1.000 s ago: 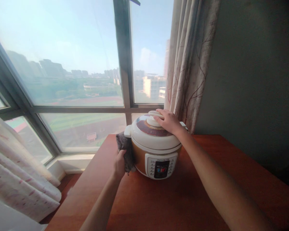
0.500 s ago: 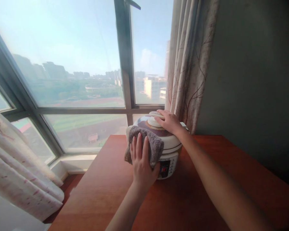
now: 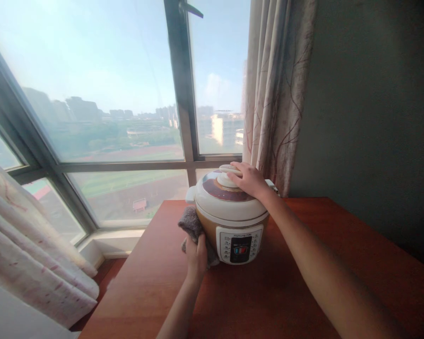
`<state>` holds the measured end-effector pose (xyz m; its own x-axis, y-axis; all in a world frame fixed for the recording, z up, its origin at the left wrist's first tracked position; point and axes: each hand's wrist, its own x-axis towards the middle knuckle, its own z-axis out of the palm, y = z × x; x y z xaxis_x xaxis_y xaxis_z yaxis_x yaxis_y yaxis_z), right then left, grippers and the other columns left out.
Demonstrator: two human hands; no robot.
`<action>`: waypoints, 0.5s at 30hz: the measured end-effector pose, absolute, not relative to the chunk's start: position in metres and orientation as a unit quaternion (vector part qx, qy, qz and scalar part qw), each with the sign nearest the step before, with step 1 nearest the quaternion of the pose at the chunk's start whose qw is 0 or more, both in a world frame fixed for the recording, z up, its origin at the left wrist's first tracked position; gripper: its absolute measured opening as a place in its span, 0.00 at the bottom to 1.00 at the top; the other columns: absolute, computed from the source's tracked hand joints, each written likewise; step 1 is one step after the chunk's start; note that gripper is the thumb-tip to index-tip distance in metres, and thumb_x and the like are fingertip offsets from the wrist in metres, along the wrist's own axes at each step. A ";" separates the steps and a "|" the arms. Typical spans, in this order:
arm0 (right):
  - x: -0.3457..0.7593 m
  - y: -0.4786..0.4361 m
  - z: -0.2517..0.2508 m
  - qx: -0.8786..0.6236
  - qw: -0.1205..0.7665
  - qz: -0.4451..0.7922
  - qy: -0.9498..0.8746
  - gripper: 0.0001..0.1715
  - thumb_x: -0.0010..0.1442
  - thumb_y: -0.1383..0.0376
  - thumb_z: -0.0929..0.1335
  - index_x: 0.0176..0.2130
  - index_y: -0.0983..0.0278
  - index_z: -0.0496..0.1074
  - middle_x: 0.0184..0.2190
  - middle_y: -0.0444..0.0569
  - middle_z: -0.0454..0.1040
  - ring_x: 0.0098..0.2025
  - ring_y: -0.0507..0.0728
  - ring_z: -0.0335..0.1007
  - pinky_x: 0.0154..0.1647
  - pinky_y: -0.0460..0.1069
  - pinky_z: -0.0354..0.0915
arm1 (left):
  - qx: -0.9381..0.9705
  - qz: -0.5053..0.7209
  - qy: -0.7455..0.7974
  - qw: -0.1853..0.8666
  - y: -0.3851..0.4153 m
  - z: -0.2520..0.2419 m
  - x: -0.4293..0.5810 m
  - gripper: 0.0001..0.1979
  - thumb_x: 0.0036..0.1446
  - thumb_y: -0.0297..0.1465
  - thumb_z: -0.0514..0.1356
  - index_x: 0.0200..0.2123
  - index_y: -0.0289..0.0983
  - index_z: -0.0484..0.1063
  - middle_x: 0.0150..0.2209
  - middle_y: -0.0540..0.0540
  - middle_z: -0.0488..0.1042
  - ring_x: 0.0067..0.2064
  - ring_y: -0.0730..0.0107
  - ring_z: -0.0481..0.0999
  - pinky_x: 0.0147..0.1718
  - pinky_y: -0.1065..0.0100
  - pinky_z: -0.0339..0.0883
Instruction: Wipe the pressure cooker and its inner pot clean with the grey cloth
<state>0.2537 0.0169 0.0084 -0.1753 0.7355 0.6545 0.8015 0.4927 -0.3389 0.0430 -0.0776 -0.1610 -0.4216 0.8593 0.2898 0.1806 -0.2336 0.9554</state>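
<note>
A white electric pressure cooker (image 3: pixel 233 207) with a brown band and a front control panel (image 3: pixel 239 245) stands upright on the red-brown table (image 3: pixel 268 301). My left hand (image 3: pixel 197 256) is closed on a grey cloth (image 3: pixel 191 222), pressed to the lower left side of the cooker. Part of the cloth hangs by the cooker's base, and some of my fingers are hidden behind it. On top, my right hand (image 3: pixel 250 179) grips the cream lid knob (image 3: pixel 229 170); its fingers curl over the right side of the knob.
Behind the table runs a large window (image 3: pixel 127 163) with metal frames. A patterned curtain (image 3: pixel 277 94) hangs behind the cooker to the right, and another curtain (image 3: pixel 31 249) is at the left. A dark wall (image 3: pixel 367 117) fills the right side.
My left hand has moved the cloth down and left, from the front upper part of the cooker to its lower left side, uncovering the panel. My right hand stays on the lid knob.
</note>
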 end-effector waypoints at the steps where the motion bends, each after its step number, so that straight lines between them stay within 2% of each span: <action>1: 0.254 0.017 0.008 -0.501 0.400 -0.040 -0.766 0.25 0.65 0.55 0.67 0.57 0.64 0.72 0.55 0.54 0.76 0.56 0.63 0.72 0.60 0.55 0.64 | 0.444 0.631 0.559 0.303 -0.078 -0.163 0.041 0.18 0.53 0.40 0.57 0.41 0.35 0.75 0.37 0.41 0.78 0.45 0.48 0.76 0.47 0.53 0.70; 7: 0.254 0.018 0.007 -0.498 0.399 -0.043 -0.769 0.25 0.65 0.56 0.67 0.58 0.64 0.72 0.56 0.54 0.75 0.58 0.63 0.71 0.61 0.56 0.63 | 0.329 0.657 0.529 0.426 -0.053 -0.138 0.027 0.13 0.47 0.41 0.59 0.29 0.37 0.73 0.27 0.47 0.74 0.33 0.59 0.73 0.30 0.64 0.67; 10: 0.254 0.017 0.007 -0.499 0.398 -0.047 -0.768 0.25 0.65 0.56 0.67 0.57 0.64 0.73 0.55 0.54 0.76 0.57 0.63 0.71 0.60 0.55 0.64 | 0.335 0.668 0.493 0.447 -0.026 -0.121 0.020 0.13 0.44 0.40 0.61 0.28 0.37 0.73 0.26 0.48 0.74 0.32 0.62 0.72 0.29 0.67 0.65; 15: 0.254 0.016 0.009 -0.501 0.399 -0.052 -0.766 0.26 0.65 0.55 0.66 0.58 0.64 0.73 0.54 0.54 0.76 0.56 0.63 0.72 0.60 0.55 0.64 | 0.356 0.662 0.451 0.480 0.008 -0.102 0.015 0.19 0.39 0.41 0.64 0.33 0.34 0.73 0.27 0.48 0.75 0.32 0.62 0.73 0.32 0.66 0.67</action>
